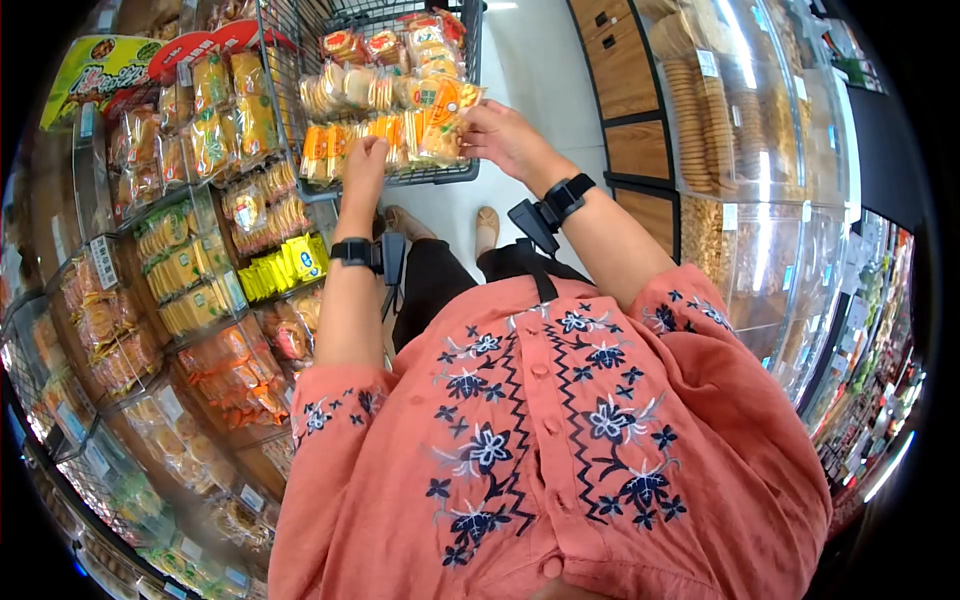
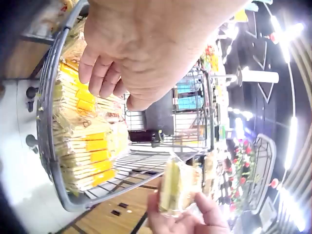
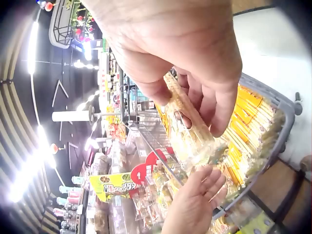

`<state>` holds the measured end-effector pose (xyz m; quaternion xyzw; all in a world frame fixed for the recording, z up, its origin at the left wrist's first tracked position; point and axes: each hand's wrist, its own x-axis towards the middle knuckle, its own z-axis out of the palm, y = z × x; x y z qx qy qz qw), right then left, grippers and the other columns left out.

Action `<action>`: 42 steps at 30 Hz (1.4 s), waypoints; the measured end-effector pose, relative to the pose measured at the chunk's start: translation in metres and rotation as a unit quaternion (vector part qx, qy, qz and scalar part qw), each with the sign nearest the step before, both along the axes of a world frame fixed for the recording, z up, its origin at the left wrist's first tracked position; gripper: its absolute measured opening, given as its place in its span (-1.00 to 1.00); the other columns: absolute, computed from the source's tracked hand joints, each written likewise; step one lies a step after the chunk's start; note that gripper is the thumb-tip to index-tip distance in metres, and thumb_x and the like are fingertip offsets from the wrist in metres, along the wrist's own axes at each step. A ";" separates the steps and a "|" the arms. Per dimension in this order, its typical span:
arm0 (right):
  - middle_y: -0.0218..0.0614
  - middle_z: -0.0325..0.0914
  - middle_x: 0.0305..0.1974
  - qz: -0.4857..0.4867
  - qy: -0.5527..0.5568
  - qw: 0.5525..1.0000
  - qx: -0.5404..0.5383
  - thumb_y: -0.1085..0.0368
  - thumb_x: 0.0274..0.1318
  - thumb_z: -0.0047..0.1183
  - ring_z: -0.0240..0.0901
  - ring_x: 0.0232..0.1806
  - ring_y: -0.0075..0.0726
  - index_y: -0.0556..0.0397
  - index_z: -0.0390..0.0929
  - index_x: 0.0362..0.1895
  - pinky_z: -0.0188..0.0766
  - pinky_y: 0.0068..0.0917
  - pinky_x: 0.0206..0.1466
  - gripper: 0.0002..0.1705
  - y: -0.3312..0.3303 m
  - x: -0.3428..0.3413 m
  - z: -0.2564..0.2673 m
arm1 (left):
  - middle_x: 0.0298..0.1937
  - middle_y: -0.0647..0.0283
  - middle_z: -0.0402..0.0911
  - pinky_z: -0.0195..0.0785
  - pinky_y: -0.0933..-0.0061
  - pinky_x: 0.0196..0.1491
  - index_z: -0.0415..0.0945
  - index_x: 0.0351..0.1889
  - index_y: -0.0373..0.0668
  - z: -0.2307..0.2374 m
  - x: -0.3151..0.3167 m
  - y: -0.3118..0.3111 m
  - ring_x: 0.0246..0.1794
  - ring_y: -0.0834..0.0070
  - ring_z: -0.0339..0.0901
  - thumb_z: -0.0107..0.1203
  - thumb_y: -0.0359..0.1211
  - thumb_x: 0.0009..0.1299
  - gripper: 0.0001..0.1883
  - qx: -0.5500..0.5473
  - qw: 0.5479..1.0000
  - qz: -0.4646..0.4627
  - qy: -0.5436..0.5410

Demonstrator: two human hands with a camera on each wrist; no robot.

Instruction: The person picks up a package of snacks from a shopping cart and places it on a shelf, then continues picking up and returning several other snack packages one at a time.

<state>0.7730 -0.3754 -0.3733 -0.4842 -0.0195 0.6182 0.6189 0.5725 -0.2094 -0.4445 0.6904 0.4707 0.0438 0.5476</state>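
Observation:
My right hand (image 1: 508,138) pinches a clear-wrapped pack of crackers (image 1: 443,122) with an orange label, over the front right corner of the shopping cart (image 1: 425,177). In the right wrist view this pack (image 3: 183,124) sits between thumb and fingers. Loosely bent and holding nothing, the fingers of my left hand (image 1: 366,165) hover over the front row of cracker packs (image 1: 322,150) with orange bands. The left wrist view shows that hand (image 2: 141,53) above these packs (image 2: 80,141), which stand side by side in the cart.
Shelves of bagged snacks (image 1: 215,245) line the left side, with yellow packets (image 1: 283,268) among them. Clear bins of biscuits (image 1: 700,120) stand at the right, beside wooden drawers (image 1: 640,145). More packs (image 1: 345,45) lie farther back in the cart.

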 end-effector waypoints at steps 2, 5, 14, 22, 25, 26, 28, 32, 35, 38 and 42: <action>-0.20 0.54 -0.01 -0.013 -0.007 1.000 -0.025 0.22 0.30 0.11 0.57 -0.01 -0.24 0.08 0.34 0.14 0.56 -0.20 0.07 -0.59 -0.010 0.007 -0.003 | 0.23 -0.06 0.52 0.42 0.19 0.13 0.44 0.21 -0.31 -0.020 0.014 0.002 0.18 0.09 0.51 0.18 0.03 0.35 -0.34 0.049 0.995 -0.047 0.067; -0.19 0.54 -0.05 -0.042 -0.013 0.998 -0.035 0.25 0.29 0.10 0.58 -0.09 -0.22 0.12 0.34 0.12 0.58 -0.20 0.02 -0.61 -0.023 0.010 0.000 | 0.23 -0.15 0.48 0.40 0.10 0.16 0.42 0.23 -0.29 -0.025 0.031 -0.012 0.19 0.00 0.49 0.26 0.08 0.27 -0.26 0.118 0.970 -0.117 0.177; -0.16 0.54 0.03 -0.034 -0.010 0.999 -0.032 0.25 0.35 0.05 0.56 0.02 -0.20 0.09 0.36 0.13 0.56 -0.12 0.11 -0.65 -0.044 0.019 0.003 | 0.03 -0.13 0.61 0.43 0.04 0.12 0.48 0.11 -0.31 -0.062 0.023 -0.006 0.05 -0.08 0.57 0.23 -0.11 0.25 -0.43 0.143 0.965 -0.142 0.166; -0.21 0.55 -0.10 0.011 -0.005 1.000 -0.001 0.21 0.25 0.15 0.56 -0.14 -0.27 0.08 0.38 0.06 0.55 -0.19 0.04 -0.61 -0.023 0.010 0.017 | -0.02 0.24 0.61 0.57 0.41 -0.14 0.51 0.13 -0.29 0.036 -0.003 -0.005 -0.11 0.48 0.58 -0.02 -0.30 0.41 -0.61 -0.120 0.980 0.128 -0.090; -0.26 0.54 -0.13 0.035 -0.007 0.999 0.012 0.21 0.25 0.15 0.55 -0.15 -0.29 0.04 0.40 0.03 0.54 -0.18 0.02 -0.65 -0.009 0.000 0.029 | 0.01 0.27 0.59 0.53 0.41 -0.12 0.46 0.20 -0.25 0.091 -0.018 -0.019 -0.07 0.51 0.56 -0.04 -0.33 0.45 -0.61 -0.152 0.953 0.163 -0.206; -0.28 0.54 -0.14 0.045 -0.001 0.999 0.022 0.21 0.26 0.15 0.54 -0.16 -0.30 0.02 0.41 0.01 0.54 -0.19 0.01 -0.67 -0.003 -0.005 0.030 | 0.02 0.28 0.57 0.51 0.40 -0.10 0.42 0.24 -0.24 0.100 -0.023 -0.022 -0.05 0.52 0.54 -0.04 -0.34 0.46 -0.60 -0.147 0.949 0.164 -0.225; -0.33 0.52 -0.16 0.060 0.013 0.997 0.045 0.21 0.27 0.14 0.52 -0.19 -0.33 -0.01 0.42 -0.02 0.53 -0.20 -0.02 -0.72 0.006 -0.011 0.035 | 0.03 0.29 0.55 0.49 0.40 -0.07 0.37 0.28 -0.23 0.118 -0.032 -0.029 -0.02 0.53 0.52 -0.03 -0.35 0.48 -0.58 -0.121 0.946 0.168 -0.249; -0.34 0.52 -0.07 0.088 0.024 0.994 0.058 0.19 0.33 0.07 0.53 -0.11 -0.36 0.00 0.41 0.05 0.55 -0.21 0.00 -0.71 0.019 -0.024 0.038 | 0.06 0.29 0.53 0.45 0.40 0.06 0.36 0.25 -0.21 0.141 -0.040 -0.042 0.04 0.54 0.51 -0.02 -0.39 0.47 -0.62 -0.067 0.936 0.180 -0.296; -0.29 0.54 0.06 0.113 0.021 0.992 0.052 0.17 0.38 0.01 0.56 0.04 -0.35 0.06 0.38 0.17 0.57 -0.20 0.09 -0.61 0.021 -0.029 0.039 | 0.08 0.30 0.52 0.37 0.42 0.18 0.37 0.21 -0.21 0.160 -0.043 -0.056 0.08 0.51 0.49 -0.02 -0.49 0.45 -0.64 -0.040 0.913 0.160 -0.374; -0.35 0.50 -0.03 0.131 0.035 0.988 0.070 0.17 0.37 0.02 0.51 -0.06 -0.41 0.05 0.39 0.10 0.56 -0.28 -0.01 -0.67 0.021 -0.030 0.053 | 0.17 0.23 0.49 0.36 0.46 0.20 0.45 0.15 -0.20 0.169 -0.045 -0.064 0.17 0.47 0.45 0.01 -0.51 0.42 -0.67 0.030 0.928 0.151 -0.338; -0.45 0.50 -0.21 0.109 0.065 0.988 0.092 0.19 0.36 0.03 0.52 -0.28 -0.52 -0.01 0.45 -0.07 0.61 -0.35 -0.19 -0.81 0.012 -0.037 0.091 | 0.36 0.12 0.30 0.30 0.44 0.26 0.50 0.07 -0.16 0.167 -0.045 -0.070 0.33 0.39 0.35 0.02 -0.58 0.39 -0.69 0.278 0.915 0.060 -0.287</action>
